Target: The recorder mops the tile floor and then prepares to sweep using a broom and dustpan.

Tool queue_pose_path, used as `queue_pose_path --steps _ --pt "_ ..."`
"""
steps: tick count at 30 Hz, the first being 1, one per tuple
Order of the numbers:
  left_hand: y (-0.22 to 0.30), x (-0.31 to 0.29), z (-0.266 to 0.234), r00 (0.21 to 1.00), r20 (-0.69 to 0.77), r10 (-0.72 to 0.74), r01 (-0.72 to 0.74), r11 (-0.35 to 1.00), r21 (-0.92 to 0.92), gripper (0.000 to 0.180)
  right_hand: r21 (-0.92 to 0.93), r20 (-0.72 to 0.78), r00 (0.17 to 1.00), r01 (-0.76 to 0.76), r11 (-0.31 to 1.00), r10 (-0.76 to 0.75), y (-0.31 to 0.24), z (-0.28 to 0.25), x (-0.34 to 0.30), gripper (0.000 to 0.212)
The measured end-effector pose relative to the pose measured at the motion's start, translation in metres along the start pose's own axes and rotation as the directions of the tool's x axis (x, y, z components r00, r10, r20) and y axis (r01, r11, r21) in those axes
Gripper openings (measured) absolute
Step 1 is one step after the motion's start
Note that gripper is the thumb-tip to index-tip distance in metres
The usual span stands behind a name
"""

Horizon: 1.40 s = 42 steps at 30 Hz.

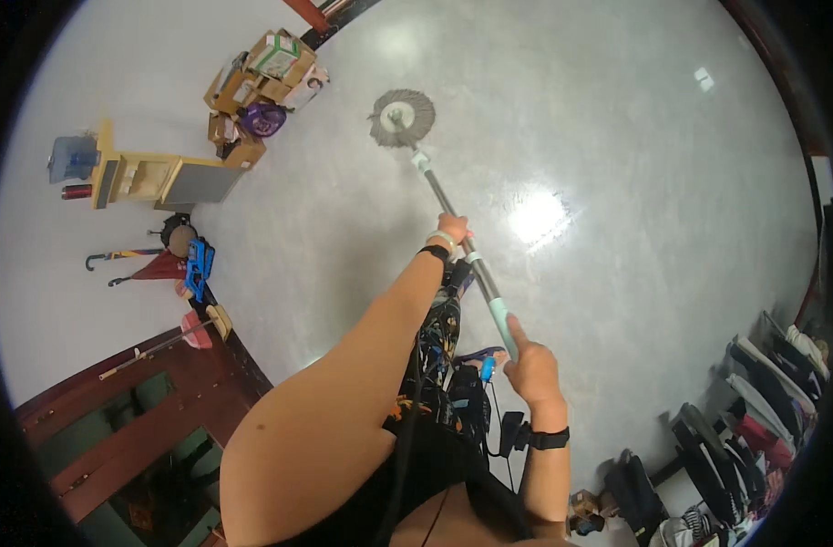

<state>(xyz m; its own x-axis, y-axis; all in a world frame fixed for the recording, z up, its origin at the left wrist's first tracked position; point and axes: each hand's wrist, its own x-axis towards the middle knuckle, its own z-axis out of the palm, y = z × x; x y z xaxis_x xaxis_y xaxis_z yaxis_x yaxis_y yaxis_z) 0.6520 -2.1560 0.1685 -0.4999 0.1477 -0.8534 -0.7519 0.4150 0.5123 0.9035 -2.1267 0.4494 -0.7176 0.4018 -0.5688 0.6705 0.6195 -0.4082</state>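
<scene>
A round mop (403,117) with a grey fringed head lies flat on the pale, shiny floor (617,164), ahead of me and a little to the left. Its long metal pole slants back toward my body and ends in a mint-green grip. Partway down the pole, my left hand (453,228) is closed around the shaft. My right hand (531,369) is wrapped around the green grip near the top end, with the index finger stretched along it. Both wrists wear black bands. Part of my feet shows beneath the pole.
Stacked cardboard boxes (252,91) and a wooden cabinet (175,180) line the left wall. Umbrellas (152,266), a blue item (199,267) and a pink dustpan (195,330) stand near the dark red door (189,383). Hanging clothes (745,419) fill the lower right.
</scene>
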Motion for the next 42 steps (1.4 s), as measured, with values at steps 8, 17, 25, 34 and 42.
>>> queue_pose_path --steps 8,17,25,34,42 --pt "-0.078 -0.063 0.004 0.995 0.097 0.007 -0.032 0.966 0.256 0.029 -0.082 0.045 0.996 -0.078 0.994 0.082 0.045 0.029 -0.093 0.08" --pt "-0.342 -0.178 0.122 0.547 0.834 0.067 -0.83 0.174 0.53 0.024 0.036 0.001 0.901 -0.433 0.901 0.433 0.129 0.054 -0.344 0.082" --pt "-0.521 -0.3 0.188 0.396 0.916 -0.063 -0.335 0.919 0.208 0.019 0.165 -0.117 0.848 -0.496 0.852 0.517 0.137 0.036 -0.501 0.072" --pt "-0.357 -0.349 0.172 0.546 0.747 -0.38 0.535 0.844 0.038 0.012 -0.014 -0.153 0.86 -0.494 0.87 0.486 0.133 0.008 -0.464 0.069" --pt "-0.211 -0.163 0.084 0.728 0.673 -0.135 0.227 0.973 -0.05 0.024 0.006 -0.104 0.939 -0.329 0.944 0.327 0.076 0.027 -0.279 0.073"
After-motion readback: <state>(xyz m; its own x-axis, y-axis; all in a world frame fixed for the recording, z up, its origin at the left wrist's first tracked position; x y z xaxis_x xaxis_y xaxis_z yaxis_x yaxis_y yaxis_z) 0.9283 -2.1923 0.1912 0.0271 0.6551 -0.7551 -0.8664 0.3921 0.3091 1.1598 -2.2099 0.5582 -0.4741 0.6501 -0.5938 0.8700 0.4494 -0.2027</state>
